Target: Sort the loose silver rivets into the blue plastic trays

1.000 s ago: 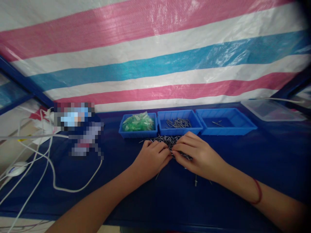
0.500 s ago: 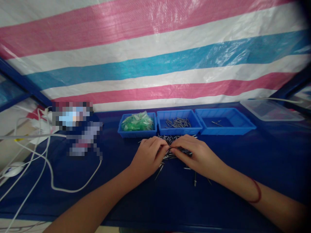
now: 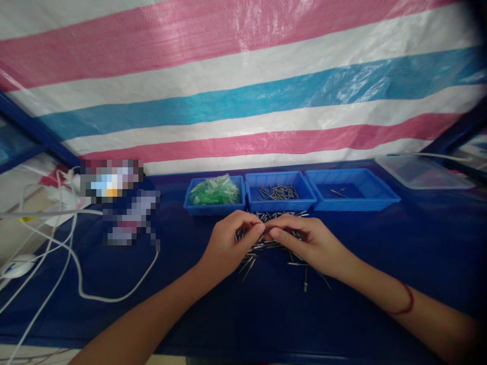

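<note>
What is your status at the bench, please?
Left hand, right hand: fingertips pinched over thin grey metal pins. Blue plastic trays just behind.

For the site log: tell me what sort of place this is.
Probably a small workshop sorting bench: left hand and right hand work a pile of metal pins on a blue table; blue bins hold green plastic parts and pins; a striped tarp hangs behind.
</note>
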Available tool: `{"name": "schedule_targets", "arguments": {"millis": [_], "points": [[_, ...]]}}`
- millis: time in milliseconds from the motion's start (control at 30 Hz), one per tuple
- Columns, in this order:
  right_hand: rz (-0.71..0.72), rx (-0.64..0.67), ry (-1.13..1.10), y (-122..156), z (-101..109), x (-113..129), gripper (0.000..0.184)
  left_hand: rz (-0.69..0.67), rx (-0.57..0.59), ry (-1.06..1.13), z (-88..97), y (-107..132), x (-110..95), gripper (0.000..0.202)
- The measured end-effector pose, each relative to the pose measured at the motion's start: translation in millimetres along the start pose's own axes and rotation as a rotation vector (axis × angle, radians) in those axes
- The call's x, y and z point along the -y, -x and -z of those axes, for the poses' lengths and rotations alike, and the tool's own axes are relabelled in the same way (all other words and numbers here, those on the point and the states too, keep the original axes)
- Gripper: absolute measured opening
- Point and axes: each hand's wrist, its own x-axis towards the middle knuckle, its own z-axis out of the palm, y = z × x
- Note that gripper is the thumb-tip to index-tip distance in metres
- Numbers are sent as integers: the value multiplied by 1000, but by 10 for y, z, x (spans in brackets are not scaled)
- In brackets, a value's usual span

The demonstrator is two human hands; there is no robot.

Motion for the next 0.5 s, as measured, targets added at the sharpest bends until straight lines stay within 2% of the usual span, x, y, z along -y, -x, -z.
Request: {"name": "schedule_targets", "arguments": {"millis": [167,300,500], "points": [[-71,74,-18,-28,17,-7,27,-75,-62,-17,17,15,-23,8],[-106,60,-61,-23,2,-18,25,-139,-89,-23,17,17,-15,6],[-61,109,-26,-18,13,-5,24,-172,-125,-27,31,26,-31,7]]}}
